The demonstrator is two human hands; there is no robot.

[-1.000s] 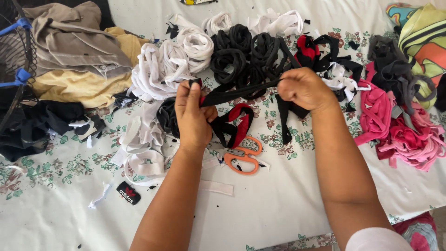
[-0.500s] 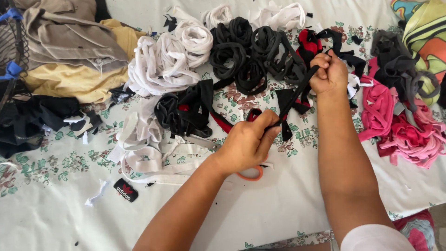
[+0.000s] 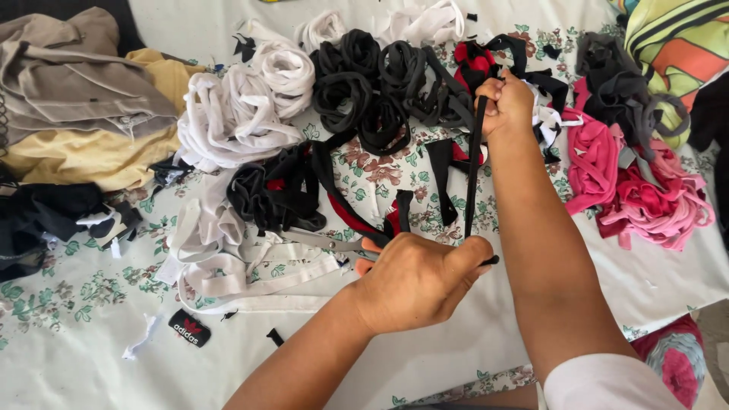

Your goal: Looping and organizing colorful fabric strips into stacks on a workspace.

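Observation:
A long black fabric strip (image 3: 472, 175) is stretched taut between my two hands. My right hand (image 3: 505, 102) is fisted on its far end, above the black loops (image 3: 380, 83) and red scraps. My left hand (image 3: 421, 281) is closed on the near end, whose tip pokes out past my fingers. Just beneath my left hand lie scissors (image 3: 330, 243) with orange handles, partly hidden by it. They rest on the floral cloth (image 3: 91, 357).
White strips (image 3: 228, 121) are heaped at centre left. Pink and red strips (image 3: 638, 190) lie at right, grey ones (image 3: 615, 76) behind them. Folded beige and yellow garments (image 3: 83, 114) sit far left, beside dark scraps (image 3: 38, 220). A small black label (image 3: 188, 328) lies near the front.
My left hand has pulled toward me, down over the scissors. My right hand has shifted farther away and to the right. The black strip has gone from level to running lengthwise between them.

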